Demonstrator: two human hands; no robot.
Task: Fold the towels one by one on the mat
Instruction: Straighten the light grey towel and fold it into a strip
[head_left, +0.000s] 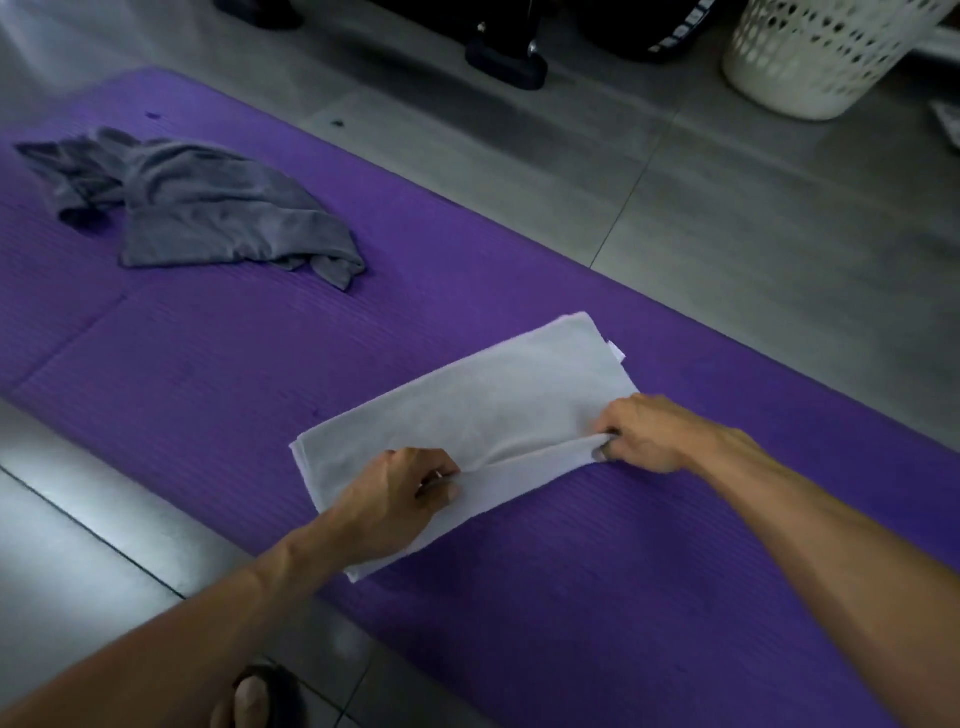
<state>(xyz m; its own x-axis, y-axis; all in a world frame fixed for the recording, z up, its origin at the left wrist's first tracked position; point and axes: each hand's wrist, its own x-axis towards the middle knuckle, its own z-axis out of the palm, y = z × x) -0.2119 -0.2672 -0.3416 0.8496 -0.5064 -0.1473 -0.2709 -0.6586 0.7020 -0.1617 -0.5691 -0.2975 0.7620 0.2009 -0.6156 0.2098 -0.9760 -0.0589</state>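
- Both forearms are bare right up to the bottom edge of the view; no sleeve shows on either.
- The left hand (395, 499) wears no glove, ring or band.
- The right hand (649, 434) is likewise ungloved, with no watch or bracelet at the wrist.
- A bare toe (253, 699) shows at the bottom edge, in a dark open sandal (283, 686).

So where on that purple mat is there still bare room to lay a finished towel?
Bare mat lies between the crumpled grey towel and the white towel, and again on the near side by the right forearm. The crowded part is the white towel's near edge, which the left hand and right hand both pinch.
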